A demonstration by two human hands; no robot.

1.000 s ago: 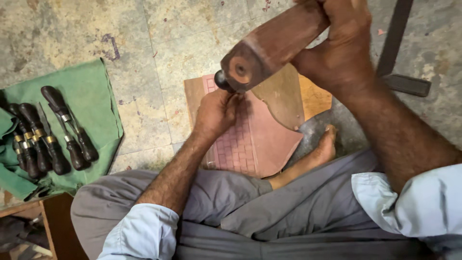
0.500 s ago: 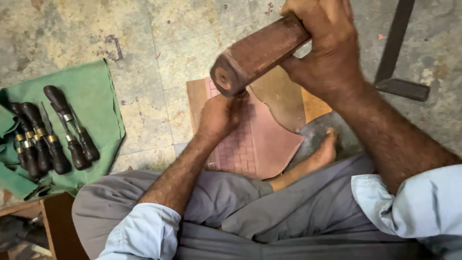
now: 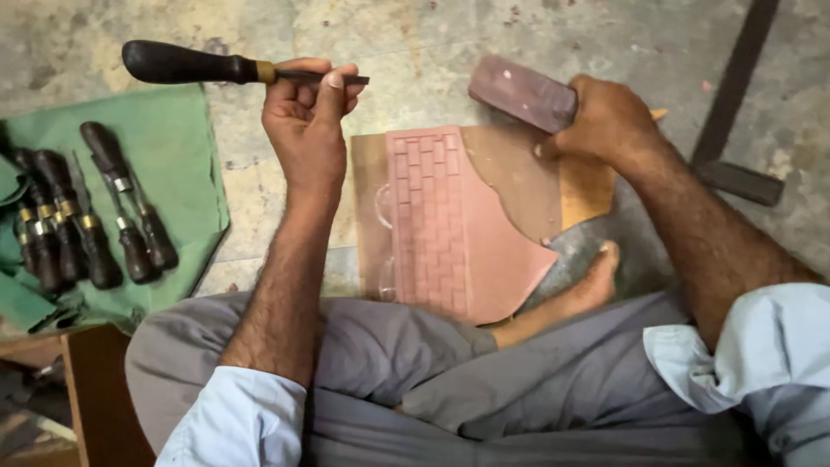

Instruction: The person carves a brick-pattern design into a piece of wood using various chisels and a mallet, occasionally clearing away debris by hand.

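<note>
The concrete floor (image 3: pixel 484 35) serves as the workplace; a green cloth (image 3: pixel 181 164) keeps spare chisels (image 3: pixel 95 216) together within reach. A pink carved panel (image 3: pixel 450 225) lies flat before the crossed legs, its brick pattern facing up. The right hand (image 3: pixel 605 121) clenches a wooden mallet (image 3: pixel 523 93) low over the panel. The left hand (image 3: pixel 309 112), lifted clear, grips a dark-handled chisel (image 3: pixel 216 67) level between its fingers (image 3: pixel 333 86).
</note>
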